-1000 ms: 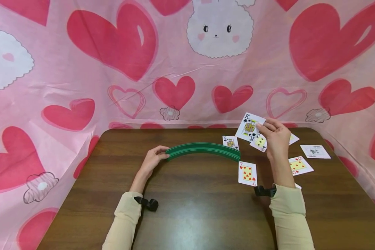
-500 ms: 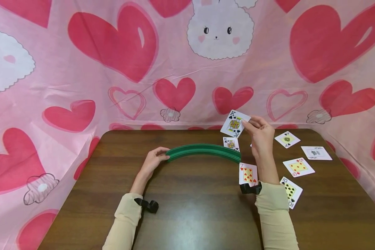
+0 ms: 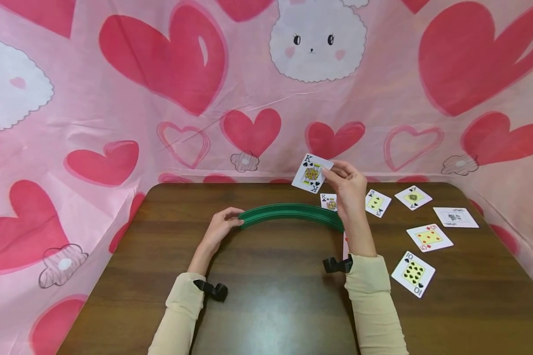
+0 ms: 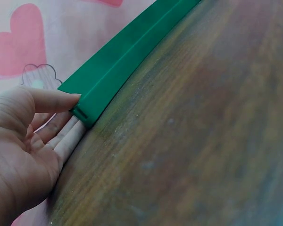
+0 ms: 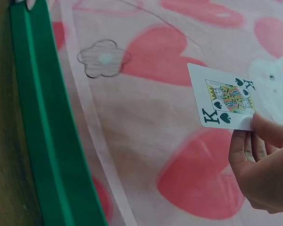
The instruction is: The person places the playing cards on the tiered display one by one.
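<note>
My right hand (image 3: pixel 351 190) pinches a king of spades (image 3: pixel 311 173) between thumb and fingers, raised above the back of the table with its face toward me. In the right wrist view the card (image 5: pixel 230 96) is held by one corner. A long, curved green playing-card holder (image 3: pixel 288 211) stands on the table, and no card shows in its groove. My left hand (image 3: pixel 217 230) grips its left end, thumb in front and fingers behind, as the left wrist view shows. A king of clubs (image 3: pixel 327 200) lies behind the holder, partly hidden. My right wrist mostly covers a seven of hearts (image 3: pixel 345 244).
To the right lie face-up cards: a ten of spades (image 3: pixel 413 274), a red diamonds card (image 3: pixel 428 237), a joker (image 3: pixel 455 217), an ace (image 3: pixel 413 197) and a black-suit card (image 3: pixel 376 203). Pink heart-printed cloth (image 3: pixel 248 74) hangs behind the brown wooden table (image 3: pixel 271 296).
My right hand has carried the king of spades leftward, from over the cards at right to behind the holder's right half. The left hand and the holder have stayed in place.
</note>
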Action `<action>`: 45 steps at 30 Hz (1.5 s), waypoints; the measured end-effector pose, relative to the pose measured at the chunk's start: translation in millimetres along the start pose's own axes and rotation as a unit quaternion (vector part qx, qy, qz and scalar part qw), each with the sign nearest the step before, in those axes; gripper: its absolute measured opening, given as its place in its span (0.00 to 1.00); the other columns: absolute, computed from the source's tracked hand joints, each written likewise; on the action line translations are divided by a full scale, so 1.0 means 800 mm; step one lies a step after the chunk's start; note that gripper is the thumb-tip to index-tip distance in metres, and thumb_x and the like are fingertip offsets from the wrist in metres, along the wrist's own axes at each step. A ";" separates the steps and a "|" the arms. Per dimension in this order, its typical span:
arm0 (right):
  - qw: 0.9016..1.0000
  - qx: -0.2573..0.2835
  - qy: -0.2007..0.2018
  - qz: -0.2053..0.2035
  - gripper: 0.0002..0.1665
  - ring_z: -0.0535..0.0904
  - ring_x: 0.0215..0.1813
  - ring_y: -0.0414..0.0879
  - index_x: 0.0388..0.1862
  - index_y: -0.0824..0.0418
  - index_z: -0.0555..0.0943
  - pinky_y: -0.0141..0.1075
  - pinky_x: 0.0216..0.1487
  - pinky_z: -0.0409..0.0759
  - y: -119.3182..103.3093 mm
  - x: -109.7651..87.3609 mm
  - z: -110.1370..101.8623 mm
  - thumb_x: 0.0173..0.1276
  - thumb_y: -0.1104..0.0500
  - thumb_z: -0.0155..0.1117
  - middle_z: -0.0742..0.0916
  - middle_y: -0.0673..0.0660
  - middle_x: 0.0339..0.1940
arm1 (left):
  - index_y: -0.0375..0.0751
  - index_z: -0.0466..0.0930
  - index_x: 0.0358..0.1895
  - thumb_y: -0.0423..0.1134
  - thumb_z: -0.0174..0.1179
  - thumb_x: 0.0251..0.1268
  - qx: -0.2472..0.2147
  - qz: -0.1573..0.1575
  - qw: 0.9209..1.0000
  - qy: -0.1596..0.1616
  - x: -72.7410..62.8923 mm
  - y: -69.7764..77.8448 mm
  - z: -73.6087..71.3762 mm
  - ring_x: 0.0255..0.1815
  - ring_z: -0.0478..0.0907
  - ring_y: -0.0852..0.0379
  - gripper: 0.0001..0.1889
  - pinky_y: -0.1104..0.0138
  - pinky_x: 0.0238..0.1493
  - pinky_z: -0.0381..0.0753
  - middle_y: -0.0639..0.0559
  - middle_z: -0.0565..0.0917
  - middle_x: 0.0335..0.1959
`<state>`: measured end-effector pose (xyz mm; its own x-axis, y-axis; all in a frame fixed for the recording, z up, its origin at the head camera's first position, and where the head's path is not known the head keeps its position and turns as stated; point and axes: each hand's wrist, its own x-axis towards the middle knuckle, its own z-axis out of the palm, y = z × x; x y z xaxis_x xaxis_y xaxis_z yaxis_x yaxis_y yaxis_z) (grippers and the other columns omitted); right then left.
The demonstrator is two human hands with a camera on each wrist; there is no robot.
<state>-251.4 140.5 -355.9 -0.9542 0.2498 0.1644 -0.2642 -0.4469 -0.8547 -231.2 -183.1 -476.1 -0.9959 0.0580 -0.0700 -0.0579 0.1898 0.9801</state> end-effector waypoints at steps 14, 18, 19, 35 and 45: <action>0.999 -0.013 -0.038 -0.013 0.23 0.84 0.35 0.41 0.30 0.52 0.88 0.31 0.42 0.82 0.020 -0.008 0.021 0.65 0.81 0.64 0.89 0.50 0.29 | 0.32 0.82 0.60 0.33 0.63 0.71 -0.002 -0.015 1.000 -0.007 0.001 0.002 0.000 0.49 0.80 0.52 0.17 0.60 0.59 0.74 0.40 0.85 0.53; 0.999 -0.002 -0.048 -0.012 0.23 0.84 0.36 0.41 0.32 0.54 0.89 0.30 0.43 0.81 0.026 -0.010 0.024 0.65 0.81 0.63 0.90 0.50 0.30 | 0.29 0.81 0.60 0.31 0.62 0.71 0.003 -0.021 1.000 -0.012 0.000 0.005 -0.001 0.48 0.80 0.52 0.17 0.58 0.59 0.73 0.36 0.85 0.54; 0.999 -0.002 -0.050 -0.012 0.23 0.84 0.36 0.41 0.32 0.54 0.89 0.30 0.43 0.81 0.028 -0.011 0.025 0.65 0.81 0.63 0.90 0.50 0.30 | 0.28 0.81 0.60 0.30 0.61 0.71 0.005 -0.023 1.000 -0.014 -0.001 0.008 -0.001 0.48 0.80 0.52 0.17 0.58 0.59 0.73 0.35 0.84 0.54; 0.997 -0.018 -0.071 0.003 0.23 0.84 0.35 0.39 0.32 0.53 0.89 0.30 0.42 0.80 0.042 -0.018 0.037 0.64 0.81 0.63 0.89 0.49 0.29 | 0.27 0.81 0.59 0.29 0.60 0.71 0.000 -0.018 1.000 -0.022 -0.029 0.049 0.001 0.48 0.80 0.51 0.16 0.57 0.61 0.73 0.37 0.85 0.52; 0.997 -0.031 -0.074 0.008 0.20 0.84 0.37 0.40 0.33 0.55 0.89 0.30 0.43 0.80 0.048 -0.020 0.039 0.65 0.79 0.65 0.89 0.49 0.30 | 0.27 0.81 0.58 0.29 0.61 0.71 0.002 -0.014 1.000 -0.022 -0.028 0.047 0.001 0.47 0.80 0.53 0.16 0.59 0.59 0.74 0.37 0.85 0.51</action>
<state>-250.9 92.5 -375.8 -0.9696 0.1116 0.2178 -0.2444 -0.3953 -0.8854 -211.2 -176.5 -437.4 -0.9898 0.0951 -0.1059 -0.0858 0.1952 0.9770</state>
